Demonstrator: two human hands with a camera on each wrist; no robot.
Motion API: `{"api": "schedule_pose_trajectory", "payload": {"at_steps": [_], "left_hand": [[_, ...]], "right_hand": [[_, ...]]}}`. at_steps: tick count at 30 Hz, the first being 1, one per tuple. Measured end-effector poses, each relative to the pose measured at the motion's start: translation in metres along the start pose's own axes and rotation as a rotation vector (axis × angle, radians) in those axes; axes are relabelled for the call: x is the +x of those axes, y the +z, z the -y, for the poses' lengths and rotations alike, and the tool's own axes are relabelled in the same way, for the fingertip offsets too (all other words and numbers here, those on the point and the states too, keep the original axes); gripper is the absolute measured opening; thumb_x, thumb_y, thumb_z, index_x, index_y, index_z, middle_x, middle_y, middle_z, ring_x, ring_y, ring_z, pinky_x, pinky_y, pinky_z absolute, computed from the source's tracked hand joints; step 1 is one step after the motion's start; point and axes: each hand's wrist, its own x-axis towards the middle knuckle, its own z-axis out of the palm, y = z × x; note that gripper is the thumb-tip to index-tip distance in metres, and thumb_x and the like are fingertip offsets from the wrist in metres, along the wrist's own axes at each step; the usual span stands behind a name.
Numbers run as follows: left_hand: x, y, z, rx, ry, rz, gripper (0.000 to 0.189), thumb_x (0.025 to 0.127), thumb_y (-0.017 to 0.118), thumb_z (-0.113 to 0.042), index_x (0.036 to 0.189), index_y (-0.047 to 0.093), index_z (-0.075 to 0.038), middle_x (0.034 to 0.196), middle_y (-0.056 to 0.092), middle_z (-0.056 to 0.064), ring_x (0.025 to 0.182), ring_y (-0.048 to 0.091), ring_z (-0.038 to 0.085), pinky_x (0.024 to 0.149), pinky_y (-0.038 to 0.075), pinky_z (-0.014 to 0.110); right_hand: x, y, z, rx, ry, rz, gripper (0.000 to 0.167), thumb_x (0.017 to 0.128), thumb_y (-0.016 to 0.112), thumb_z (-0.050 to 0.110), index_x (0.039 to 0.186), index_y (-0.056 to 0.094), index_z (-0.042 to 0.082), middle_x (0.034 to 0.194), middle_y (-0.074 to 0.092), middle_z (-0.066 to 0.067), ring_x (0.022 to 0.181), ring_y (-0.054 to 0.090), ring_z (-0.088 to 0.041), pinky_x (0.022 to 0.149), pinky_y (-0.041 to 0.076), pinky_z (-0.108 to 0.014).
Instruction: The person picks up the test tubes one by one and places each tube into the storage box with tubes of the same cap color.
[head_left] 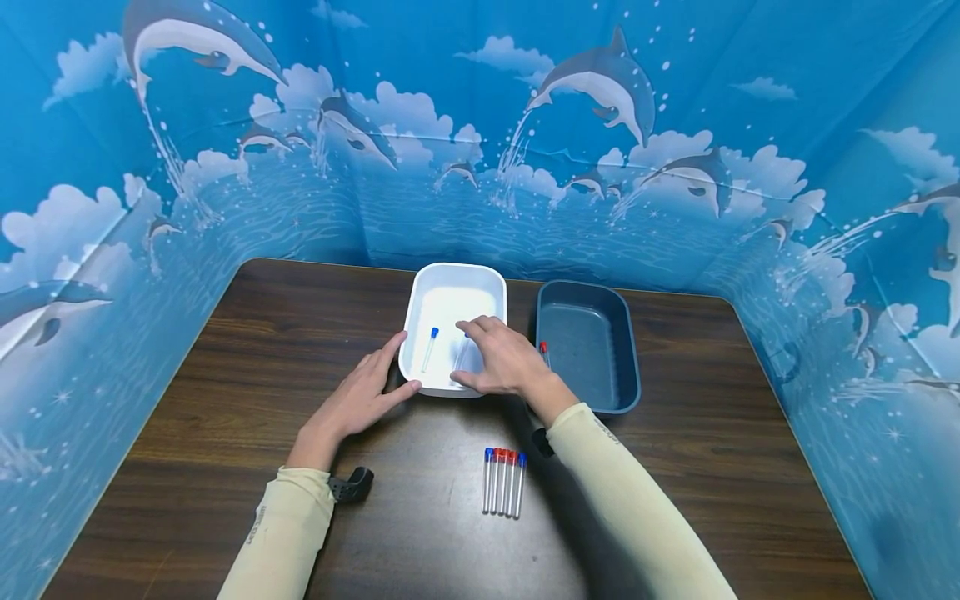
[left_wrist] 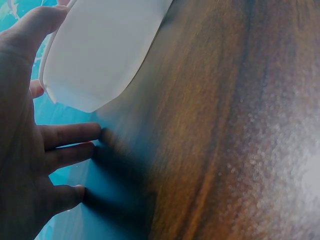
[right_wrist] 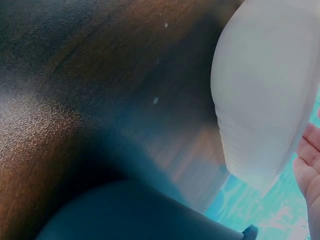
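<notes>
A white tray stands at the back of the table. Two blue-capped tubes lie in it, the left one in plain sight, the right one partly covered by my right hand. That hand is over the tray's right side, fingers extended and thumb apart, with no tube seen between them. At the tray's left front corner, my left hand touches the rim with spread fingers. In the left wrist view the thumb and a fingertip meet the tray's edge, while other fingers stretch out below.
To the right stands a dark blue-grey tray with a red-capped tube at its left side, partly hidden by the right wrist. Several tubes with red and blue caps lie in a row nearer the front. A dolphin-print curtain surrounds the table.
</notes>
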Motion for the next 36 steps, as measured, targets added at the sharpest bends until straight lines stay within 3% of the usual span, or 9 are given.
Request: {"api": "schedule_pose_trajectory", "payload": {"at_steps": [16,28,36], "left_hand": [[0.0,0.002,0.002,-0.007,-0.003,0.001,0.087,0.089,0.043,-0.074,0.156,0.0,-0.039,0.162,0.019,0.004,0.141,0.028,0.03,0.107,0.029,0.059],[0.001,0.002,0.002,-0.004,-0.003,-0.003,0.087,0.089,0.043,-0.075,0.156,0.001,-0.04,0.161,0.019,0.003,0.14,0.029,0.028,0.106,0.031,0.058],[0.001,0.002,0.001,-0.004,-0.012,0.0,0.086,0.089,0.043,-0.075,0.156,0.0,-0.04,0.161,0.019,0.003,0.14,0.03,0.029,0.106,0.031,0.058]], "right_hand": [[0.01,0.009,0.003,-0.035,-0.003,0.035,0.08,0.08,0.067,0.062,0.145,0.048,0.018,0.138,0.052,-0.005,0.119,0.051,-0.02,0.094,0.048,-0.042],[0.018,0.013,0.004,-0.043,-0.002,0.082,0.08,0.081,0.066,0.063,0.146,0.047,0.019,0.141,0.051,-0.005,0.124,0.048,-0.021,0.1,0.044,-0.043],[0.022,0.018,0.004,-0.028,-0.011,0.072,0.08,0.081,0.065,0.063,0.145,0.048,0.018,0.14,0.051,-0.006,0.122,0.049,-0.021,0.099,0.044,-0.043]]}}
